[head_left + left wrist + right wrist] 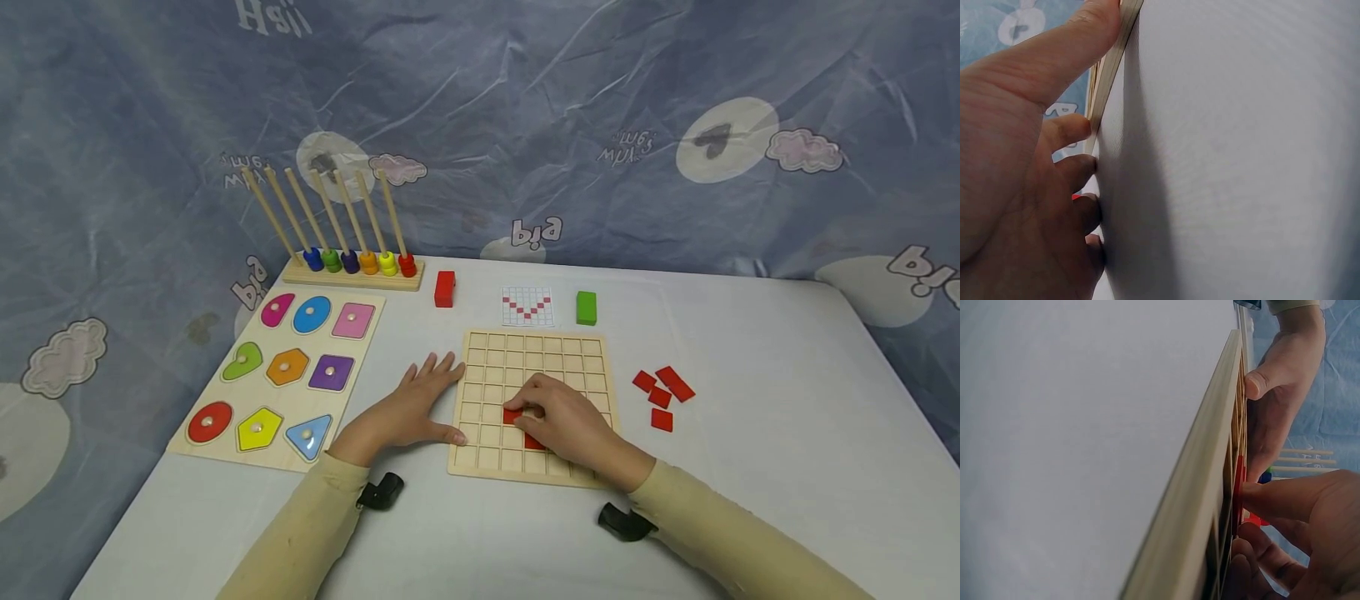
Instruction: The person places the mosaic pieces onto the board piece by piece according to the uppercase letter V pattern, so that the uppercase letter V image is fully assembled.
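Note:
A wooden grid board (491, 364) lies flat on the white table, its squares framed by thin raised strips. My right hand (566, 421) is over its lower middle, thumb and fingertips pinching a red square tile (512, 415) at one of the squares. A second red tile (534, 442) shows partly from under that hand. In the right wrist view the thumb meets red (1239, 490) just above the grid. My left hand (412, 408) is spread at the board's left side, thumb and index fingertip touching its edge (1107, 94).
Loose red tiles (661, 419) lie right of the board. Behind it are a pattern card (527, 307), a red block (445, 289) and a green block (587, 308). A shape puzzle board (288, 408) lies left, with a peg rack (352, 279) of coloured rings behind.

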Tool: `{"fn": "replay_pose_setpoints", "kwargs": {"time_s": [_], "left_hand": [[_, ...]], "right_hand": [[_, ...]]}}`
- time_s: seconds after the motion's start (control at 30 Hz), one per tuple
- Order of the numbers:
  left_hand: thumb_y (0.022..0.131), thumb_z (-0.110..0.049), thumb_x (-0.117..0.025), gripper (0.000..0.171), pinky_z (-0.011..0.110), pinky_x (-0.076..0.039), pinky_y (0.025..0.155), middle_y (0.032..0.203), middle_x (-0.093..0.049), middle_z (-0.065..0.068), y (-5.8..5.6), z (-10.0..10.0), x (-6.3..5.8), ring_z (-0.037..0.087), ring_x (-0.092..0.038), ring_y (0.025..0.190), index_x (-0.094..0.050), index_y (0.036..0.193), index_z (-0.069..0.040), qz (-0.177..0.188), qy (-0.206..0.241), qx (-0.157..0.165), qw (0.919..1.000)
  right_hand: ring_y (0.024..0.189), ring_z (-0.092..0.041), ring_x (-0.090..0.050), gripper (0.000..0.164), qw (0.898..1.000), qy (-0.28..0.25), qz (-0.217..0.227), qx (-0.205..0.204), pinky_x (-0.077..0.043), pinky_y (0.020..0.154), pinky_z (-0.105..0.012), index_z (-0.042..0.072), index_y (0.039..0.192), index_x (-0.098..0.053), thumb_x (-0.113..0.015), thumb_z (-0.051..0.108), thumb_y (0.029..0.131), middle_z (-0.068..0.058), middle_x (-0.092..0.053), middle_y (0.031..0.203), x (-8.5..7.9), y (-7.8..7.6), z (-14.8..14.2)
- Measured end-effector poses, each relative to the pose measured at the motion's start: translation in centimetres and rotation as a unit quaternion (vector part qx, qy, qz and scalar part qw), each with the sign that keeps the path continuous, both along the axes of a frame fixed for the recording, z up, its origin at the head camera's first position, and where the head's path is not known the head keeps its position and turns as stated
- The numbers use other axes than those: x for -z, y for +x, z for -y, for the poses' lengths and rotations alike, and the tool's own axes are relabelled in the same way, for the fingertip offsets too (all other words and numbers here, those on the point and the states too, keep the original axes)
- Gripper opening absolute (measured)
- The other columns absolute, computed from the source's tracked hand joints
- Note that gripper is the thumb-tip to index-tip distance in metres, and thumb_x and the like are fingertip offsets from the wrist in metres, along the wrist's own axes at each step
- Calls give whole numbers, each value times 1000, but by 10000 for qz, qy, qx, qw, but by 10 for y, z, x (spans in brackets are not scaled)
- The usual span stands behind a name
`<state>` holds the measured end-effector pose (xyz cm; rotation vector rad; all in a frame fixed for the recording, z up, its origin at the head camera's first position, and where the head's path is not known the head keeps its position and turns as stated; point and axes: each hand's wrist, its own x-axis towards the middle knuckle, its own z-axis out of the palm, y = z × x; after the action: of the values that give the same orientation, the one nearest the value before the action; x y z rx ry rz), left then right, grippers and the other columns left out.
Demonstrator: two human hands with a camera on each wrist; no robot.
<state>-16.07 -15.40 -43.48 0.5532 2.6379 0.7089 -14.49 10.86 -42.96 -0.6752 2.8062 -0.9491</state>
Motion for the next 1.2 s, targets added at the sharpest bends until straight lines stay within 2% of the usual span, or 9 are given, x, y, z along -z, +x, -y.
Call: {"fn": "replay_pose_setpoints", "kwargs": {"time_s": [0.3,0.5,0.63,0.9,1.2], "left_hand": [[75,-51,-87,112,48,3,126,170,-11,7,0,0,0,28,3,157,-27,162,-14,4,3,16,10000],[75,-51,-87,112,48,3,126,170,-12,7,-1,1,1,29,2,157,-27,162,-14,-17,19,18,10000],[75,-50,-88,112,47,3,126,170,-11,6,-1,0,0,27,3,157,-27,162,-15,3,21,6,10000],[75,-49,-88,112,47,3,126,170,-11,7,-1,0,1,28,3,157,-27,162,-14,21,68,29,10000],[75,-49,-88,112,47,3,126,170,-10,7,-1,2,0,28,3,157,-27,162,-14,9,119,54,9999]], "right_hand": [[80,-10,-54,19,9999,-31,96,53,-47,67,-28,22,109,-78,-77,18,90,10,-63,99,0,0,-1],[83,-11,-56,20,9996,-224,137,72,-50,73,-29,22,111,-77,-76,18,91,8,-63,99,-1,0,-5],[84,-12,-56,21,9993,-308,190,65,-50,72,-28,21,112,-77,-75,18,91,6,-62,99,-1,1,-8],[84,-10,-57,24,9976,-625,290,1,-53,74,-28,20,113,-76,-77,13,90,6,-65,102,-6,4,-21],[85,-10,-58,24,9984,-536,175,71,-52,72,-26,21,114,-76,-75,14,91,6,-65,102,-11,7,-41]]}}
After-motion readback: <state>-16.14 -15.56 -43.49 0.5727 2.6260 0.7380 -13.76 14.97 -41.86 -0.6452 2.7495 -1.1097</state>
